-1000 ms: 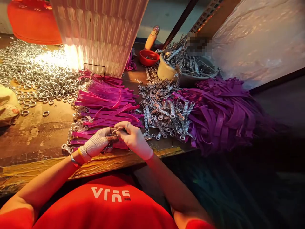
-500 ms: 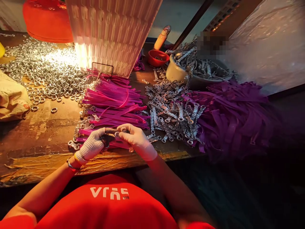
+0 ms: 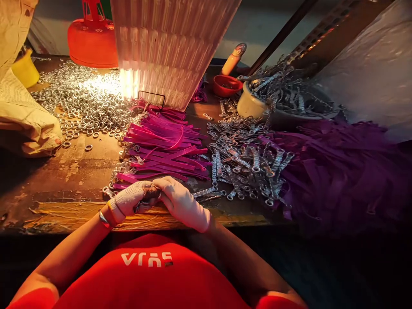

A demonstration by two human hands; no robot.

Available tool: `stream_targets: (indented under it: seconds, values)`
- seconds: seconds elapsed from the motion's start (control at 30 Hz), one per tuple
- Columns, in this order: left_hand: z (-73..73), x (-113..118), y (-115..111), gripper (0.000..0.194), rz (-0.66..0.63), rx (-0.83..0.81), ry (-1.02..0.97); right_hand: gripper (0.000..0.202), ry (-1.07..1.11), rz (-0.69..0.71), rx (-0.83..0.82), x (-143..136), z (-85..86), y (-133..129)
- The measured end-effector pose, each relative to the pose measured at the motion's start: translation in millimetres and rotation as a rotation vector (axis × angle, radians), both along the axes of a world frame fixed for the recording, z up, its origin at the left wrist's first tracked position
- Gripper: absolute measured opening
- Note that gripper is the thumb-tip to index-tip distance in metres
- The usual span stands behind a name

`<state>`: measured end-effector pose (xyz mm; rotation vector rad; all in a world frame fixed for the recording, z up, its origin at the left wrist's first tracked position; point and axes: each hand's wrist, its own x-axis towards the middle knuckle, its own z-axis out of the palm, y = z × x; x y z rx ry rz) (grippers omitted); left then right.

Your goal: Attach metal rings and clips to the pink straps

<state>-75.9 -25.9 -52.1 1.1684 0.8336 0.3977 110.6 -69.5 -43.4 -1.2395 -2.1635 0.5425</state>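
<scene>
My left hand (image 3: 132, 199), in a white dotted work glove, is closed near the table's front edge. Something dark shows at its fingers and below the palm, too hidden to name. Against those fingertips presses my right hand (image 3: 182, 201), also gloved in white, with its fingers bent and closed; what they pinch is covered. Just beyond both hands lies a row of flat magenta straps (image 3: 164, 137) with metal ends on their left side. Short metal link strips (image 3: 247, 159) are heaped to the right of the straps.
Loose metal rings (image 3: 90, 101) spread under a red lamp (image 3: 92, 43). A corrugated clear sheet (image 3: 161, 51) stands behind the straps. At the back right are a red bowl (image 3: 227, 88) and a tub (image 3: 252, 103) of link strips. Purple straps (image 3: 341, 171) pile up at right.
The view has swung a little left, so the table appears further right. My hands have drawn closer together, and the small rings seen at my right fingertips are now hidden.
</scene>
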Motion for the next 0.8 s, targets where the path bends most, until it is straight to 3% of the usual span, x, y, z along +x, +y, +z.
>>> stream_targets:
  seconds: [0.1, 0.17, 0.37, 0.47, 0.6, 0.7, 0.8]
  values:
    - [-2.4, 1, -5, 0.039, -0.074, -0.094, 0.010, 0.023, -0.241, 0.013, 0.051, 11, 4.0, -3]
    - [-0.8, 4, -9, 0.038, -0.055, -0.078, 0.045, 0.023, -0.326, -0.003, 0.016, 17, 7.3, -5]
    - [13.9, 21, -18, 0.034, -0.033, 0.177, 0.113, 0.026, -0.173, -0.016, -0.229, 27, 11.7, -9]
    - [12.1, 32, -17, 0.035, 0.028, 0.090, 0.093, 0.023, -0.084, -0.138, -0.119, 26, 4.6, -14]
    - [-3.2, 48, -15, 0.035, -0.001, -0.071, 0.016, 0.025, -0.217, -0.260, -0.055, 33, -4.1, -26]
    - [-12.5, 62, -15, 0.032, -0.044, -0.164, 0.013, 0.022, -0.314, -0.247, -0.190, 49, -1.3, -31]
    - [-13.0, 78, -11, 0.028, -0.036, -0.213, 0.005, 0.020, -0.202, -0.232, -0.429, 69, 3.4, -30]
